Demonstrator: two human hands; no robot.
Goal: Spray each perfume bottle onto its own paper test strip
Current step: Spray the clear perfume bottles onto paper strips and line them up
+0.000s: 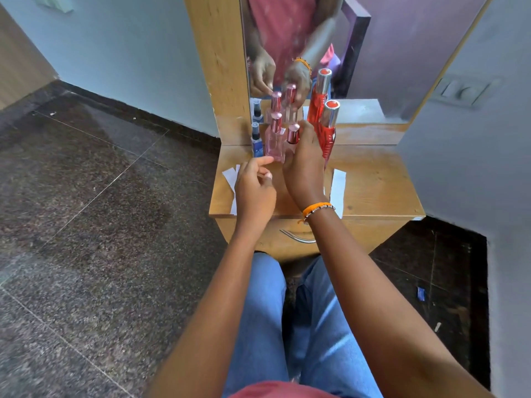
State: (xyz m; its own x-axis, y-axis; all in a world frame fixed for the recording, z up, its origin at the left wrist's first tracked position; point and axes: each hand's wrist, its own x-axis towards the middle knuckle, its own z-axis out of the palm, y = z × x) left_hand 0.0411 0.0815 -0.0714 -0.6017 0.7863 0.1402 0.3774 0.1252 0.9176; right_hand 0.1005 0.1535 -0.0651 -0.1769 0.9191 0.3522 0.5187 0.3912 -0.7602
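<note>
On the wooden worktop (373, 179) before a mirror (373, 53) stand three bottles: blue (256, 143), pink (275, 142), red (327, 130). Two paper strips (338, 191) show. The right hand (304, 165) pinches a pink cap (293, 134); the left hand (254, 188), loosely curled, holds nothing.

You will find no lettering, brand or number that can be read on the red bottle (327, 133), the pink bottle (275, 142), the blue bottle (256, 143) or the paper strips (338, 188).
</note>
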